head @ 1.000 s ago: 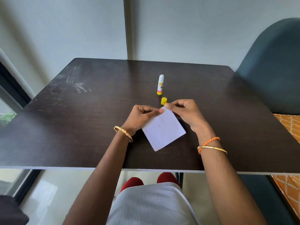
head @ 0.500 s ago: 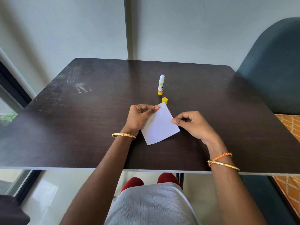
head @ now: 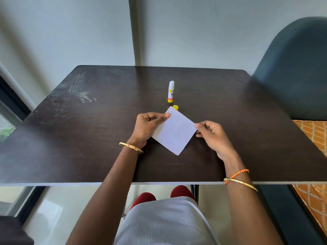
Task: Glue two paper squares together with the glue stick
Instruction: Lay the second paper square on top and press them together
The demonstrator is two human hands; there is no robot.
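Note:
A white paper square [head: 174,132] lies turned like a diamond on the dark table [head: 88,138]; I cannot tell whether a second sheet lies under it. My left hand [head: 150,126] pinches its upper left edge, thumb on top. My right hand [head: 210,135] pinches its right corner. Behind the paper the glue stick [head: 171,91] stands upright and uncapped. Its yellow cap [head: 175,107] sits on the table just behind the paper's top corner.
A dark blue chair back [head: 297,71] rises at the table's right side, with an orange patterned cloth [head: 313,135] beside it. A grey wall stands close behind the table. A window frame [head: 10,103] runs along the left.
My right hand slid from the paper's top corner down to its right corner. The paper turned a little and now sits more like a diamond. My left hand kept its hold.

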